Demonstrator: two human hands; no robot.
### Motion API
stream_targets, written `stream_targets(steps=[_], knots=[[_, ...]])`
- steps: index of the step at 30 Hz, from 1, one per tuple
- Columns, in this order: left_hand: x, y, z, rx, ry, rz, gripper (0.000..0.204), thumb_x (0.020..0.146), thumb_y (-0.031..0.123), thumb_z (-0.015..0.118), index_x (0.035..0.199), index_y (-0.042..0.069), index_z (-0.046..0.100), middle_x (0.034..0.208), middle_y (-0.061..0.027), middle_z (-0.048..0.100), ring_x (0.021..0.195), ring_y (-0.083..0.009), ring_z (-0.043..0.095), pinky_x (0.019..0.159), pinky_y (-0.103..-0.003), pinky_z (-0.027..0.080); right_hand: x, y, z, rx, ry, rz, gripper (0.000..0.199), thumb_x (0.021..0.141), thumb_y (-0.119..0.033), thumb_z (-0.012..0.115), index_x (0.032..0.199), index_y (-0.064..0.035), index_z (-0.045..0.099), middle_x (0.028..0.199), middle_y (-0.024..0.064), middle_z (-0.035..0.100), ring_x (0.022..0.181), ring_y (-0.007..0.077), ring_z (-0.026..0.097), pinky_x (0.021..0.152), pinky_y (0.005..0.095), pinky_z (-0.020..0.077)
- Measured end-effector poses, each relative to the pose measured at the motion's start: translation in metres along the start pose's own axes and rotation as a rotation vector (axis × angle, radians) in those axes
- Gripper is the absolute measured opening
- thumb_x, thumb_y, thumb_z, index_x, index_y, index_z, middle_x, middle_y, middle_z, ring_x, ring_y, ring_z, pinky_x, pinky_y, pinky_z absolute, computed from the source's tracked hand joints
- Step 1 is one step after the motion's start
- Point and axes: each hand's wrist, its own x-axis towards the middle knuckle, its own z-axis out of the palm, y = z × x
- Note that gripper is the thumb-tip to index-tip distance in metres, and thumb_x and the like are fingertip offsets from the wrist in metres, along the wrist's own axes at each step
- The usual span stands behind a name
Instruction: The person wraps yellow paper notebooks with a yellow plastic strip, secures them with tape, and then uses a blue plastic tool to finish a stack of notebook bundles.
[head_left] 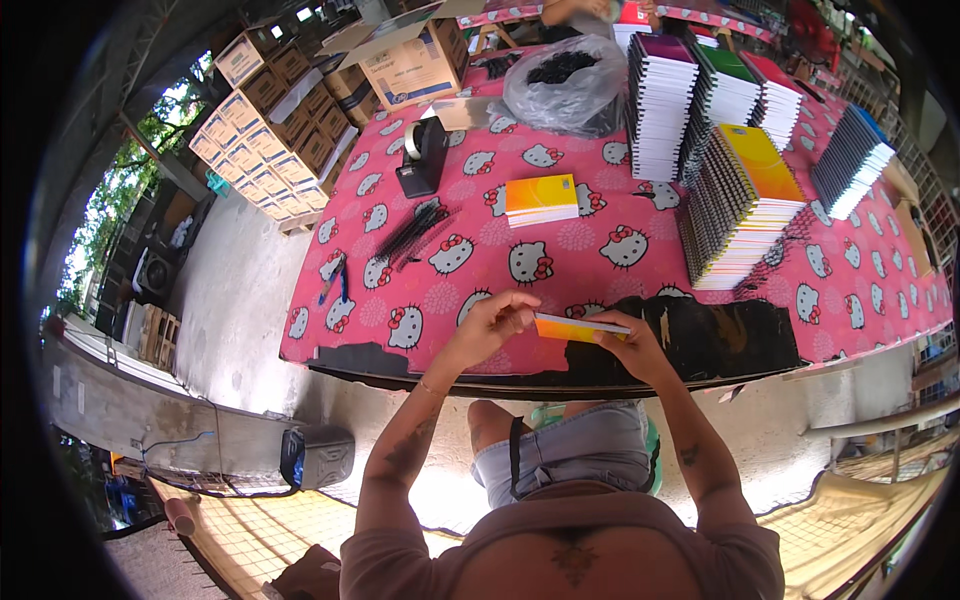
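Observation:
Both hands hold a thin orange-and-yellow notebook (578, 327) flat above the near edge of the table. My left hand (492, 322) pinches its left end. My right hand (630, 340) grips its right end from below. A small stack of the same orange notebooks (541, 198) lies farther out on the pink patterned tablecloth (600, 255). A bundle of black spiral binding coils (413, 234) lies to the left of that stack.
A tall pile of spiral-bound notebooks (745, 205) stands at the right, with more piles (690, 85) behind it. A black tape dispenser (424, 155), a clear bag of dark pieces (566, 85) and cardboard boxes (410, 60) sit at the back. Stacked cartons (270, 130) stand on the floor at the left.

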Motion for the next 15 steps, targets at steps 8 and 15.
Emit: stream_targets(steps=[8, 15], knots=[[0.003, 0.026, 0.012, 0.514, 0.05, 0.258, 0.018, 0.087, 0.01, 0.07, 0.103, 0.004, 0.065, 0.081, -0.0162, 0.062, 0.078, -0.0329, 0.065, 0.067, -0.038, 0.052, -0.004, 0.002, 0.0, -0.009, 0.026, 0.026, 0.028, 0.095, -0.012, 0.064, 0.121, -0.0033, 0.066, 0.107, 0.0072, 0.071, 0.096, 0.0099, 0.062, 0.087, 0.0258, 0.0487], [-0.003, 0.033, 0.048, 1.233, 0.263, 0.314, 0.062, 0.09, 0.038, 0.064, 0.136, 0.0, 0.049, 0.137, -0.0188, 0.048, 0.129, -0.0342, 0.045, 0.104, -0.054, 0.034, -0.001, 0.002, 0.009, -0.015, 0.119, -0.037, 0.027, 0.095, -0.012, 0.063, 0.12, -0.0015, 0.065, 0.104, 0.0086, 0.072, 0.09, 0.0099, 0.063, 0.082, 0.0262, 0.0504]])
